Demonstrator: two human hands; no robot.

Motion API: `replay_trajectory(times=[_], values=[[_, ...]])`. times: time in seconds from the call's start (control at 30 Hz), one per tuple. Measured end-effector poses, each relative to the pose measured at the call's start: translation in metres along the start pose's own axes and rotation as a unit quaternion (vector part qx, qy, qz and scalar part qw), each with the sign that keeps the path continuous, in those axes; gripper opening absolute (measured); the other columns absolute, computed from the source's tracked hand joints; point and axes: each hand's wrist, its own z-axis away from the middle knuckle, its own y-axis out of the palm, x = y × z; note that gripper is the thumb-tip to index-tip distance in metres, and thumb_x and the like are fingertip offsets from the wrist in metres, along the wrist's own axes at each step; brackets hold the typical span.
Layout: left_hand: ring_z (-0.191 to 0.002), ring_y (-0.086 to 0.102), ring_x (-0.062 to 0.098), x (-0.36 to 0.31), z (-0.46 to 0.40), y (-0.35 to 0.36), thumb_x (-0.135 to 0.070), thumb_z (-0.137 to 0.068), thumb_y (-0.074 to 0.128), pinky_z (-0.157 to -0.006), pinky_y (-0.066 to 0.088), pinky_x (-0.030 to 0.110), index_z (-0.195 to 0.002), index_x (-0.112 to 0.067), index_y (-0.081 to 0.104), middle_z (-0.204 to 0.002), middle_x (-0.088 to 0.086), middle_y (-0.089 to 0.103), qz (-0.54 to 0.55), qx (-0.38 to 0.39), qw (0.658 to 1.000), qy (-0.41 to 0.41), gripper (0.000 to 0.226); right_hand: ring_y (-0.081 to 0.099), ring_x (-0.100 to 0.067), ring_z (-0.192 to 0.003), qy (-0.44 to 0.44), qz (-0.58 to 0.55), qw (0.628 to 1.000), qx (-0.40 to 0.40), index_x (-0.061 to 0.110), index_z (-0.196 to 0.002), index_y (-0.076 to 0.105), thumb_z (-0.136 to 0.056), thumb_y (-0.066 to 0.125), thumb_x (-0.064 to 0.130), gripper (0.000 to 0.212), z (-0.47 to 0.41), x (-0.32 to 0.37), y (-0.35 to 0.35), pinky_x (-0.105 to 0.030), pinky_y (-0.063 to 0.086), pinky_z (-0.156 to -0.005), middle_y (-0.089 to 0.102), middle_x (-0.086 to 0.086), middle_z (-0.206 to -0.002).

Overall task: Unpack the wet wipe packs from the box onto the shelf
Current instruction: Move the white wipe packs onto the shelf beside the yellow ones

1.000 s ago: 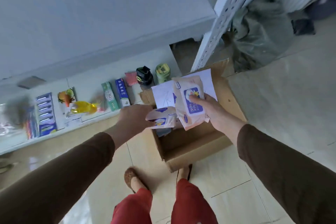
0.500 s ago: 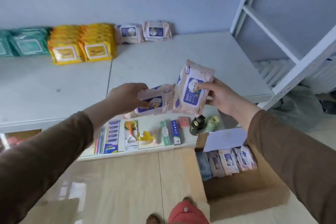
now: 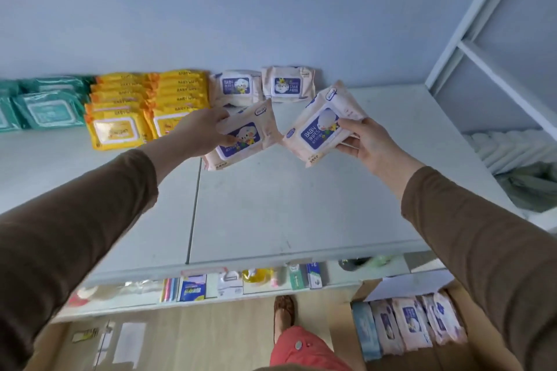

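Observation:
My left hand (image 3: 200,132) grips a pale pink baby wipes pack (image 3: 244,137) with a blue label, held low over the white shelf (image 3: 271,208). My right hand (image 3: 364,141) holds a second pink pack (image 3: 321,126), tilted, just to the right of the first. Two matching pink packs (image 3: 262,84) lie against the back wall, right behind the held ones. The cardboard box (image 3: 437,355) stands on the floor at the lower right with several packs (image 3: 407,322) upright inside.
Stacks of yellow wipe packs (image 3: 144,105) and teal packs (image 3: 45,105) fill the shelf's left back. A lower shelf (image 3: 211,289) holds small goods. A white rack upright (image 3: 482,24) rises at right. My foot (image 3: 283,310) and red trouser leg are near the box.
Both hands lifted the two pink packs out of the box, raised them over the shelf and carried them toward the back, separating them side by side.

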Motion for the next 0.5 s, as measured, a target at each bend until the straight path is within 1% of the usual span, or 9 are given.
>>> replay_trajectory(times=[0.07,0.13,0.2,0.27,0.33,0.4,0.47,0.5], values=[[-0.091,0.060,0.029,0.000,-0.038,-0.003,-0.030,-0.082,0.076,-0.073,0.053,0.039,-0.123,-0.017,0.061,-0.107,0.007,0.067,0.004,0.013,1.000,-0.006,0.045,0.072,-0.019,-0.086,0.007,-0.027,0.999,-0.017,0.016,-0.116,0.064,-0.091,0.067,0.015,0.026,-0.034,0.003,0.002,-0.033,0.060,-0.081,0.072,-0.004,-0.099],[-0.092,0.059,0.028,0.002,-0.073,-0.003,-0.028,-0.083,0.076,-0.071,0.051,0.037,-0.124,-0.016,0.061,-0.108,0.006,0.066,0.014,0.028,0.999,-0.012,0.045,0.070,-0.020,-0.089,0.012,-0.058,0.998,-0.025,0.018,-0.114,0.064,-0.092,0.066,0.013,0.023,-0.069,0.006,0.007,-0.036,0.059,-0.088,0.072,-0.003,-0.099],[-0.094,0.059,0.030,0.003,-0.103,-0.003,-0.027,-0.084,0.076,-0.073,0.051,0.037,-0.124,-0.013,0.061,-0.109,0.007,0.065,0.005,0.038,0.999,-0.012,0.045,0.069,-0.022,-0.094,0.014,-0.084,0.996,-0.025,0.018,-0.118,0.062,-0.092,0.065,0.012,0.026,-0.100,0.007,0.013,-0.036,0.058,-0.090,0.071,-0.004,-0.103],[-0.097,0.058,0.031,0.003,-0.131,-0.004,-0.029,-0.084,0.075,-0.078,0.051,0.040,-0.124,-0.011,0.060,-0.111,0.011,0.065,-0.018,0.044,0.999,-0.009,0.046,0.070,-0.021,-0.096,0.014,-0.109,0.994,-0.015,0.016,-0.125,0.060,-0.093,0.063,0.011,0.032,-0.127,0.005,0.020,-0.034,0.059,-0.085,0.071,-0.004,-0.108],[-0.094,0.057,0.029,0.003,-0.158,-0.006,-0.030,-0.085,0.075,-0.074,0.047,0.037,-0.123,-0.011,0.061,-0.108,0.010,0.064,-0.036,0.051,0.998,-0.004,0.045,0.071,-0.020,-0.095,0.019,-0.142,0.990,-0.008,0.014,-0.129,0.058,-0.094,0.062,0.008,0.036,-0.149,0.003,0.030,-0.031,0.059,-0.078,0.071,-0.005,-0.109],[-0.092,0.055,0.027,0.002,-0.180,-0.010,-0.029,-0.085,0.075,-0.070,0.041,0.033,-0.124,-0.012,0.060,-0.107,0.008,0.062,-0.045,0.058,0.997,-0.005,0.045,0.071,-0.020,-0.095,0.029,-0.171,0.985,-0.002,0.013,-0.126,0.058,-0.094,0.062,0.004,0.034,-0.169,-0.002,0.040,-0.030,0.059,-0.076,0.072,-0.006,-0.107],[-0.097,0.055,0.028,0.006,-0.200,-0.011,-0.029,-0.084,0.076,-0.076,0.043,0.034,-0.127,-0.012,0.058,-0.115,0.010,0.063,-0.061,0.061,0.996,-0.010,0.050,0.071,-0.021,-0.095,0.043,-0.178,0.983,-0.002,0.010,-0.126,0.057,-0.092,0.062,0.000,0.036,-0.183,-0.010,0.049,-0.030,0.060,-0.074,0.071,-0.009,-0.109],[-0.103,0.056,0.030,0.010,-0.207,-0.011,-0.030,-0.084,0.076,-0.082,0.046,0.036,-0.131,-0.013,0.057,-0.121,0.011,0.063,-0.084,0.065,0.994,-0.010,0.053,0.071,-0.022,-0.095,0.049,-0.176,0.983,-0.010,0.008,-0.126,0.056,-0.091,0.063,-0.002,0.037,-0.188,-0.015,0.053,-0.029,0.060,-0.072,0.070,-0.011,-0.111]])
